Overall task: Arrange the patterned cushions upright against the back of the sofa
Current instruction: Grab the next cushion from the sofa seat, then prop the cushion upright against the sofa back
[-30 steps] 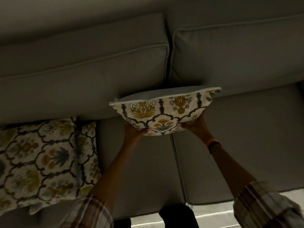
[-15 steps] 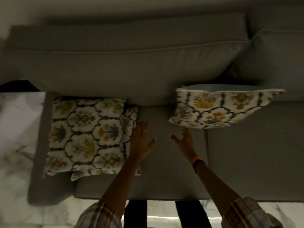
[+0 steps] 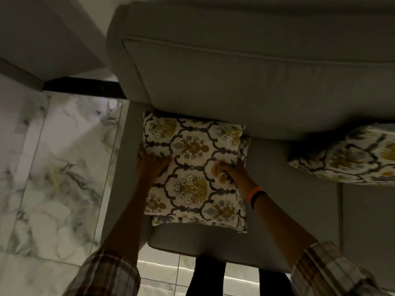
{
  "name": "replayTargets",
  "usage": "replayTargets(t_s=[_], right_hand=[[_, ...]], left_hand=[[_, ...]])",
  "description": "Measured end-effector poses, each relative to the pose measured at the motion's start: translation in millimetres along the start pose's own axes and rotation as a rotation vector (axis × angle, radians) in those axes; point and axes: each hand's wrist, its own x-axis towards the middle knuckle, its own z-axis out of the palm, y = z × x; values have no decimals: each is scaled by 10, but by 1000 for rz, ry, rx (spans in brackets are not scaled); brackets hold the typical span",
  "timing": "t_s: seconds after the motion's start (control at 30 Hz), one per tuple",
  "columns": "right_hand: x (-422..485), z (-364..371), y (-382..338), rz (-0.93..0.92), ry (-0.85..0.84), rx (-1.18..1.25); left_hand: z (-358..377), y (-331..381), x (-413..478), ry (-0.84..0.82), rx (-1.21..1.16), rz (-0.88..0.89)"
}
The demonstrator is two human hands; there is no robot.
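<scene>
A patterned cushion (image 3: 192,167) lies flat on the left end of the grey sofa seat, on top of a second patterned cushion (image 3: 242,221) whose edges show beneath it. My left hand (image 3: 150,162) grips its left side and my right hand (image 3: 232,170) pinches its right side. Another patterned cushion (image 3: 350,159) stands leaning against the sofa back (image 3: 256,82) at the right edge of view.
The sofa seat (image 3: 273,189) runs to the right with a seam between seat pads. A marble tile floor (image 3: 57,167) lies left of the sofa, with a wall and dark skirting behind. My legs stand at the seat's front edge.
Both hands let go of the cushion set against the sofa back, moved left, and now hold the flat cushion at the sofa's left end. The view shifted left.
</scene>
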Motion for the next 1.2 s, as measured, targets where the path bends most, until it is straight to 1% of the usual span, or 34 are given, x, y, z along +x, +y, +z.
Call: replayTargets(t_s=[0.07, 0.17, 0.23, 0.27, 0.3, 0.33, 0.4, 0.43, 0.5, 0.6, 0.67, 0.77, 0.87, 0.93, 1.0, 1.1, 1.2], right_hand=[[21, 34, -58, 20, -22, 12], [27, 38, -136, -28, -64, 25], [9, -4, -153, -52, -37, 9], [48, -65, -70, -74, -34, 1], [-35, -78, -72, -94, -37, -12], [-149, -112, -71, -101, -45, -11], [-410, -184, -69, -129, -37, -13], [-512, -273, -15, -151, -39, -34], [-738, -502, 84, -221, -37, -44], [-1037, -922, 203, -300, 15, -42], [-1218, -1305, 267, -358, 60, -54], [-1449, -1991, 344, -436, 116, -64], [-1697, -2840, 473, -492, 139, -73], [-1824, -3557, 563, -513, 162, -80], [-1955, -4284, 609, -509, 177, -123], [-2040, -5388, 853, -467, 211, -145], [-2237, -6340, 971, -415, 289, -142]], left_hand=[[-77, -83, 181, -48, -87, -60], [-85, -80, 177, -88, -242, -42], [-60, -14, 61, -119, -318, 128], [-53, 46, -35, -122, -302, 223], [-55, 22, -74, -95, -304, 247], [-69, -2, -128, -47, -330, 221], [-69, -93, -225, 27, -481, 156], [-48, -73, -347, 28, -553, 134], [58, 49, -654, 58, -607, 118], [341, 276, -1165, 86, -650, 76], [646, 395, -1504, 95, -673, 129], [1158, 624, -2139, 47, -632, 226], [1857, 807, -2767, -14, -666, 338], [2431, 954, -3103, -60, -676, 382], [2974, 1164, -3516, -112, -638, 367], [3792, 1389, -4052, -251, -583, 348], [4543, 1664, -4538, -353, -469, 328]])
